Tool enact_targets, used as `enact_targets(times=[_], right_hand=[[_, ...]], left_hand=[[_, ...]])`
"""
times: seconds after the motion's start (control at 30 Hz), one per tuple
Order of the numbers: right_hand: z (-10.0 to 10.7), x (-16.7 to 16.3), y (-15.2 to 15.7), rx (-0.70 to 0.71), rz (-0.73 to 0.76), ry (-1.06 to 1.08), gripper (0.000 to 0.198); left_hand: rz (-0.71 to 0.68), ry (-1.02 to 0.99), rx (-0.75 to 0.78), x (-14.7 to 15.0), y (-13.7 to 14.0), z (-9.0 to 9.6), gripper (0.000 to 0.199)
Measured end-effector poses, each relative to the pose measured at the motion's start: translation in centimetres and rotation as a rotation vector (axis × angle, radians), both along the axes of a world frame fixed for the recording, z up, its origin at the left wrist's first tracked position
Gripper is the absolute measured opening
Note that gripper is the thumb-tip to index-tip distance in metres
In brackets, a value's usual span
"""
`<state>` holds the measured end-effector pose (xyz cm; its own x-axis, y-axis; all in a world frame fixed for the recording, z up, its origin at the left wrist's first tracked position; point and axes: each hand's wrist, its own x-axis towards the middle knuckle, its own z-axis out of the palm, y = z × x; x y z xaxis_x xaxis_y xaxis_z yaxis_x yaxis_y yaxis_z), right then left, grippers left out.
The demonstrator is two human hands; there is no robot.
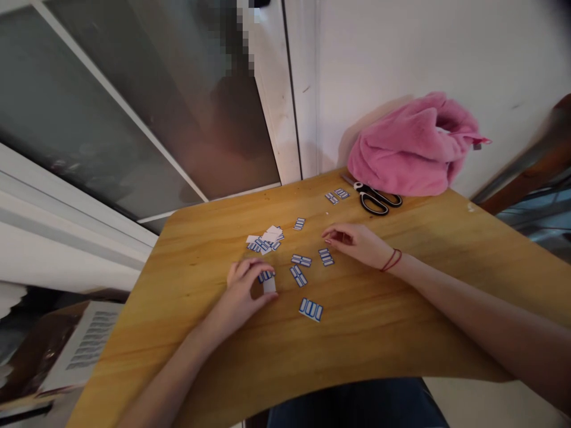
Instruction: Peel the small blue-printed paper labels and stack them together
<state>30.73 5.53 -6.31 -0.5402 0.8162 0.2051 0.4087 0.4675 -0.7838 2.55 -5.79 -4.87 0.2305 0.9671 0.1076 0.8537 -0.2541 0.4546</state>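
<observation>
My left hand [247, 285] is curved over two small cards, thumb and forefinger at opposite edges. One is a blue-bordered label card [266, 276], partly covered by the fingers; the other shows a plain white card face [269, 286]. Just beyond lies a loose pile of label cards [270, 235], some white side up. Across the table, my right hand [357, 242] has loosely curled fingers, with nothing visible between them. Closest to it is a single label card [326, 257]. Between the hands lie two more label cards [298, 276] [301, 260], with another label card [311, 310] nearer me.
A wooden table [214, 368] stands against a white wall and a glazed door [169, 107]. Black-handled scissors [375, 199] lie by a pink plush bag [410, 145]. Two label cards [341, 194] are near the scissors, and one label card [299, 223] sits beyond the pile.
</observation>
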Motion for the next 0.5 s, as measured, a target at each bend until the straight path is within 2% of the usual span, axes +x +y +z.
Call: enact_targets(times=[0.1, 0.2, 0.33, 0.5], right_hand=[[0.5, -0.5, -1.0, 0.016, 0.046, -0.041, 0.023], [1.1, -1.4, -2.9, 0.105, 0.195, -0.166, 0.029], [1.2, -2.8, -5.6, 0.259, 0.391, -0.27, 0.03], [0.3, -3.8, -6.9, 0.263, 0.433, -0.278, 0.029]], left_hand=[[0.004, -0.017, -0.111, -1.2, 1.2, 0.1, 0.034], [-0.029, -0.053, -0.212, -1.5, 2.1, 0.4, 0.037], [-0.097, -0.06, -0.292, -1.4, 2.9, 1.0, 0.025], [-0.136, -0.116, -0.309, -1.7, 3.0, 0.9, 0.018]])
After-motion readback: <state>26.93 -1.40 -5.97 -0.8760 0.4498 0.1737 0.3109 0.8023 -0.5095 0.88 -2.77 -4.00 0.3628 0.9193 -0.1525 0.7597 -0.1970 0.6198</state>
